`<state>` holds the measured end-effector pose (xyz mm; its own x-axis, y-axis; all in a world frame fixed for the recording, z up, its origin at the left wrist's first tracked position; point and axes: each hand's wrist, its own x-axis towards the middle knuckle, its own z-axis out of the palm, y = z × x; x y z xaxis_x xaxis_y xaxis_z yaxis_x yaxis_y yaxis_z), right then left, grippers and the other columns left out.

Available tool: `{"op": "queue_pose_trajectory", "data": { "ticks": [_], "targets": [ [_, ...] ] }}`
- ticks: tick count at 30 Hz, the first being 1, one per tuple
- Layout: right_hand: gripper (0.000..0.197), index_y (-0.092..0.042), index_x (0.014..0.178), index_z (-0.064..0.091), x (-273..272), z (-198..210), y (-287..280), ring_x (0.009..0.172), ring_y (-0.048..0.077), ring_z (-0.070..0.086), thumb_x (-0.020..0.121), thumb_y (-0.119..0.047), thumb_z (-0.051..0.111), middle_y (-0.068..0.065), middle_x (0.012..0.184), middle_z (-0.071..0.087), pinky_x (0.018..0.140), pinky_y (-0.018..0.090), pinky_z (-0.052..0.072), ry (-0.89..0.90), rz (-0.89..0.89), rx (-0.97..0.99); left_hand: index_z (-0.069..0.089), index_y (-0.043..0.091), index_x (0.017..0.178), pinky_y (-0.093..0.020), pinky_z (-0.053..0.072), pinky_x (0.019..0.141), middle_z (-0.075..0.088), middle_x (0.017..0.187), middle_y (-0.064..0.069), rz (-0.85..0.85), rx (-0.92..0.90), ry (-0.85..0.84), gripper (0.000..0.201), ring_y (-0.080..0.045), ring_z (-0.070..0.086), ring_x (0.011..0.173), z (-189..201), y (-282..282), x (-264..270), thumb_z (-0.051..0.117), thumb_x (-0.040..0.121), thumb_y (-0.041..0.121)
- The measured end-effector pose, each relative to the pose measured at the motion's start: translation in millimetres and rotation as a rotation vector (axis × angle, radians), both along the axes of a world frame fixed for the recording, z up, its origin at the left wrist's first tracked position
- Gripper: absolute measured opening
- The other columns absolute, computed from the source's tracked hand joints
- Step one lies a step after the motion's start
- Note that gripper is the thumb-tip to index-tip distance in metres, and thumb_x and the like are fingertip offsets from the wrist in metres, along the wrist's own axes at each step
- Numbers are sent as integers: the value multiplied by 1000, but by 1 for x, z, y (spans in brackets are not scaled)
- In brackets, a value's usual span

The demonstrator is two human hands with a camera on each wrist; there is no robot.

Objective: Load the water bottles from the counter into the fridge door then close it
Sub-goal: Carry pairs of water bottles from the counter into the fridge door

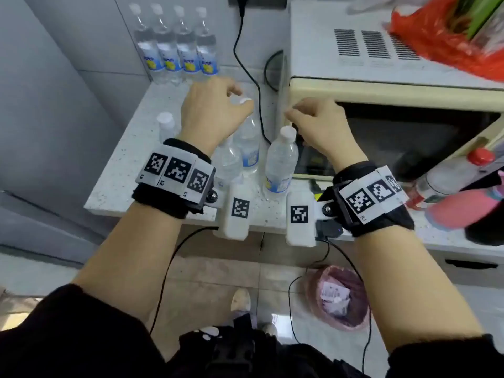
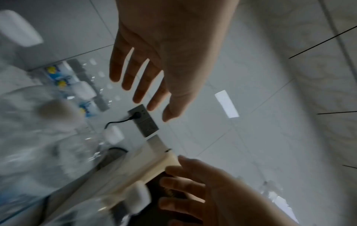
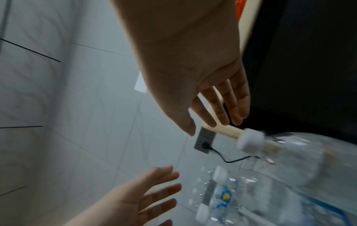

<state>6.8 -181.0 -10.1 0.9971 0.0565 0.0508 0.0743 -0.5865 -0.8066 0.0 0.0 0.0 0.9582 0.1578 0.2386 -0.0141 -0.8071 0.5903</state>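
Four clear water bottles (image 1: 174,45) with blue-yellow labels stand in a row against the back wall of the speckled white counter (image 1: 131,170). Several more stand nearer the front: one on the left (image 1: 165,124), two under my left hand (image 1: 246,148), and one on the right (image 1: 281,162). My left hand (image 1: 234,100) hovers over the middle bottles with its fingers relaxed and holds nothing; the left wrist view shows this hand (image 2: 154,105) spread. My right hand (image 1: 300,113) hovers just above the right bottle's white cap (image 3: 251,142), fingers loose and empty (image 3: 208,122).
A cream microwave (image 1: 381,88) fills the counter's right side, with a red bag (image 1: 450,42) on top. A black cable (image 1: 245,66) hangs from a wall socket (image 2: 142,120) past the bottles. A pink flask (image 1: 463,208) and a red-capped bottle (image 1: 447,178) lie right. A grey panel (image 1: 41,110) stands left.
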Motion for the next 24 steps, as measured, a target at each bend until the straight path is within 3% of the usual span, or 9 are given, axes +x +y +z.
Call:
{"op": "queue_pose_trajectory", "data": {
  "ticks": [3, 5, 8, 9, 11, 14, 17, 21, 24],
  "targets": [
    [36, -5, 74, 63, 0, -25, 0, 66, 22, 54, 82, -40, 63, 8, 70, 63, 65, 31, 47, 13, -71, 13, 62, 17, 117, -37, 48, 93, 65, 118, -3, 23, -125, 10, 53, -24, 55, 113, -27, 11, 1, 72, 78, 51],
    [30, -12, 76, 66, -3, -44, 2, 69, 10, 52, 79, -42, 68, -1, 71, 61, 62, 23, 40, 63, -104, 63, 59, 14, 119, -33, 48, 93, 64, 119, -4, -9, -228, 10, 62, -19, 56, 109, -51, 18, 1, 76, 72, 52],
    [31, -9, 77, 64, -3, -67, 9, 66, 4, 49, 74, -38, 75, -6, 67, 56, 58, 13, 36, 84, -132, 105, 58, 13, 120, -25, 46, 91, 63, 119, -3, -71, -337, 33, 64, -13, 57, 106, -82, 25, 4, 82, 69, 43],
    [31, -11, 83, 64, -3, -75, 11, 71, 4, 53, 72, -37, 76, -5, 74, 60, 62, 11, 39, 98, -134, 120, 59, 13, 118, -24, 47, 93, 64, 117, -2, -91, -371, 45, 60, -12, 59, 106, -92, 27, 4, 84, 69, 38],
    [44, -16, 98, 62, -2, -89, 15, 92, 13, 60, 66, -43, 74, 3, 98, 66, 77, 23, 48, 108, -145, 148, 62, 11, 112, -15, 47, 89, 66, 108, 2, -129, -446, 74, 51, -4, 60, 99, -109, 30, 3, 85, 70, 28],
    [60, -20, 108, 56, -2, -102, 20, 105, 18, 59, 59, -50, 74, 6, 111, 63, 91, 39, 52, 104, -179, 168, 64, 9, 104, -4, 42, 84, 67, 100, 1, -174, -542, 127, 44, 0, 60, 94, -123, 33, 3, 84, 68, 26],
    [68, -20, 114, 51, -1, -109, 22, 108, 16, 56, 55, -42, 79, 2, 114, 60, 93, 38, 51, 109, -205, 184, 62, 8, 101, -19, 47, 90, 68, 102, -5, -219, -537, 140, 53, -13, 62, 100, -129, 36, 6, 80, 62, 38],
    [65, -16, 113, 51, 0, -116, 22, 99, 10, 56, 57, -27, 81, -6, 104, 59, 80, 16, 47, 103, -236, 184, 59, 7, 108, -44, 52, 94, 68, 107, -8, -236, -490, 175, 69, -21, 63, 101, -135, 43, 8, 84, 57, 46],
    [60, -15, 111, 54, -2, -118, 24, 95, 8, 57, 59, -24, 83, -8, 99, 59, 76, 9, 46, 66, -260, 155, 59, 5, 108, -40, 53, 91, 68, 104, -7, -197, -445, 131, 72, -21, 63, 97, -136, 41, 3, 79, 56, 50]
  ]
}}
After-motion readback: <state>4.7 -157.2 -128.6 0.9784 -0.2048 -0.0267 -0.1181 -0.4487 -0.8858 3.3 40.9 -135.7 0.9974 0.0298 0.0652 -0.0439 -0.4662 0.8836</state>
